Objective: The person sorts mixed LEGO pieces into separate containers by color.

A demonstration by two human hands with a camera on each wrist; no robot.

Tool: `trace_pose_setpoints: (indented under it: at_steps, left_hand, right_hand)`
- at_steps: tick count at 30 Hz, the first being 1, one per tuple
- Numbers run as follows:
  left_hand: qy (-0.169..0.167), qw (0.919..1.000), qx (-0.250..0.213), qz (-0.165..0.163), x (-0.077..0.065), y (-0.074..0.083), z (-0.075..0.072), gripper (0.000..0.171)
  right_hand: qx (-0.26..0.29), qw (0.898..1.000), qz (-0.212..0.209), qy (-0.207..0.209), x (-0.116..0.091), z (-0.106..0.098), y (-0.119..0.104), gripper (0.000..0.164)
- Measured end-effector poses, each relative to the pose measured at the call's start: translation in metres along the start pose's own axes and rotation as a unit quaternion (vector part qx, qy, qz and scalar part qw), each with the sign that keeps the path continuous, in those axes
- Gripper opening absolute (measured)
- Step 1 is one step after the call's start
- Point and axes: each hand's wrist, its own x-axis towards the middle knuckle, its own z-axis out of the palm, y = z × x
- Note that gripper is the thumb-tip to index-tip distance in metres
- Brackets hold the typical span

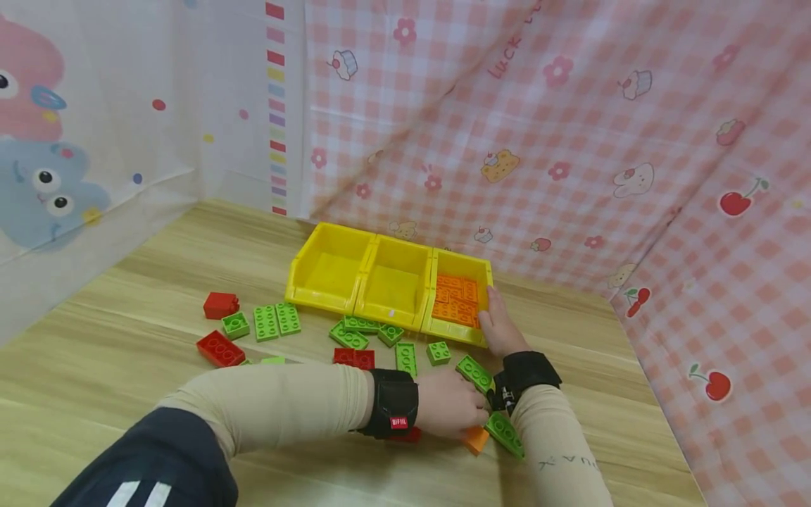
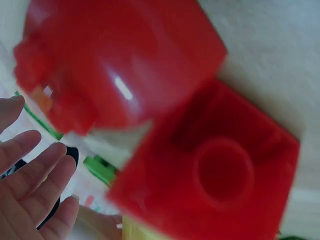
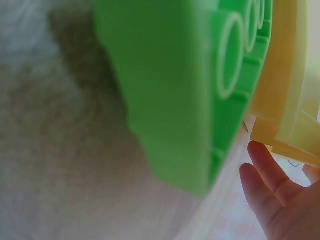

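My left hand (image 1: 451, 403) is low over the table, its fingertips right by an orange block (image 1: 476, 441). In the left wrist view its fingers (image 2: 37, 185) are loosely extended and grip nothing. Two red blocks (image 2: 230, 200) fill much of that view, close to the camera. My right hand (image 1: 503, 327) is at the right side of the yellow three-part bin (image 1: 395, 318), with straight fingers touching its wall. Several orange blocks (image 1: 455, 299) lie in the bin's right compartment. A green block (image 3: 170, 90) looms large in front of the right wrist camera.
Green blocks (image 1: 405, 359) and red blocks (image 1: 220, 348) are scattered on the wooden table (image 1: 133, 352), mostly in front and left of the bin. One green block (image 1: 505, 434) lies beside the right forearm. Patterned cloth walls (image 1: 481, 113) stand behind and at the sides.
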Motion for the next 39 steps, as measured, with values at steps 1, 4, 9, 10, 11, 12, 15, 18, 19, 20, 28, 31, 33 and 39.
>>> trace_pose_setpoints:
  at_steps: [1, 4, 9, 10, 11, 12, 15, 18, 19, 20, 28, 31, 33, 39]
  left_hand:
    - [0.002, 1.0000, 0.008, 0.002, 0.001, 0.002, 0.002, 0.029]
    - [0.008, 0.9998, 0.018, 0.006, 0.004, 0.006, 0.006, 0.027]
    - [0.007, 0.9999, 0.004, 0.008, 0.002, 0.004, 0.004, 0.022]
    - [0.004, 1.0000, -0.006, 0.002, 0.001, 0.002, 0.002, 0.022]
    - [0.003, 1.0000, -0.007, -0.003, 0.000, -0.001, 0.000, 0.022]
    - [0.006, 0.9999, -0.008, -0.010, -0.002, -0.005, 0.000, 0.023]
    - [0.017, 0.9990, -0.009, -0.041, -0.010, -0.020, -0.003, 0.024]
    - [0.031, 0.9973, -0.004, -0.066, -0.019, -0.037, -0.007, 0.024]
    - [0.033, 0.9968, -0.007, -0.073, -0.022, -0.042, -0.010, 0.023]
    - [0.034, 0.9962, -0.010, -0.079, -0.024, -0.047, -0.012, 0.023]
    - [0.068, 0.9877, -0.017, -0.140, -0.014, -0.086, -0.020, 0.027]
    - [0.079, 0.9785, -0.006, -0.191, 0.001, -0.103, -0.015, 0.024]
    - [0.067, 0.9724, 0.000, -0.224, 0.013, -0.113, -0.010, 0.021]
    - [0.015, 0.9542, -0.018, -0.298, 0.046, -0.132, 0.009, 0.022]
  right_hand:
    - [0.002, 1.000, 0.002, 0.000, 0.000, 0.000, 0.000, 0.062]
    - [0.000, 1.000, 0.005, 0.000, 0.000, 0.001, 0.001, 0.062]
    - [0.005, 1.000, 0.008, -0.004, 0.000, 0.000, -0.002, 0.063]
    - [0.006, 1.000, 0.007, -0.005, -0.001, 0.000, -0.002, 0.062]
    - [0.008, 1.000, 0.005, -0.006, -0.001, -0.001, -0.002, 0.062]
    - [0.010, 1.000, 0.002, -0.005, -0.001, -0.001, -0.002, 0.062]
    - [0.008, 1.000, -0.005, -0.005, 0.000, -0.002, 0.000, 0.061]
    - [0.009, 1.000, -0.005, -0.002, 0.002, -0.001, 0.002, 0.061]
    - [0.010, 1.000, -0.003, -0.001, 0.003, -0.001, 0.003, 0.061]
    - [0.011, 1.000, -0.002, -0.002, 0.003, -0.001, 0.003, 0.061]
    - [0.018, 1.000, -0.014, 0.004, 0.001, -0.002, 0.006, 0.061]
    - [0.013, 0.999, -0.030, 0.004, 0.000, -0.003, 0.007, 0.061]
    - [0.014, 0.999, -0.036, 0.004, 0.000, -0.003, 0.007, 0.060]
    - [0.006, 0.999, -0.031, 0.006, 0.002, -0.002, 0.006, 0.059]
